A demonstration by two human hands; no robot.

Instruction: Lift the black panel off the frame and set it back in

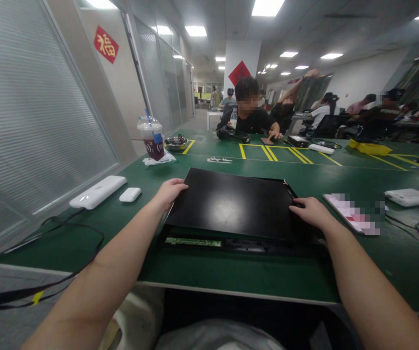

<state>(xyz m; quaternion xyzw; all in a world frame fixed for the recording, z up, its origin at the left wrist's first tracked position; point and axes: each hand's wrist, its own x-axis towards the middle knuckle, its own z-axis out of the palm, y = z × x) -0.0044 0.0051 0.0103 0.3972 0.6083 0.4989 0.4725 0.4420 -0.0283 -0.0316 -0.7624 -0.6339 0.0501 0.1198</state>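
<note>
A dark, glossy flat panel (231, 201) lies tilted over a black frame (264, 247) on the green table (231, 277). My left hand (172, 191) grips the panel's left edge, its fingers closed there. At the right edge my right hand (308, 210) has its thumb and fingers pinched; whether they hold the panel or the frame's side is hard to tell. A green circuit strip (193, 242) shows in the frame along the near side, below the panel's lower edge.
To the left are a white power bank (98, 192), a small white case (130, 194), a cable and a drink cup (151, 138). A phone (353, 214) and a white box (410, 197) lie right. Across the table sits a person (248, 114).
</note>
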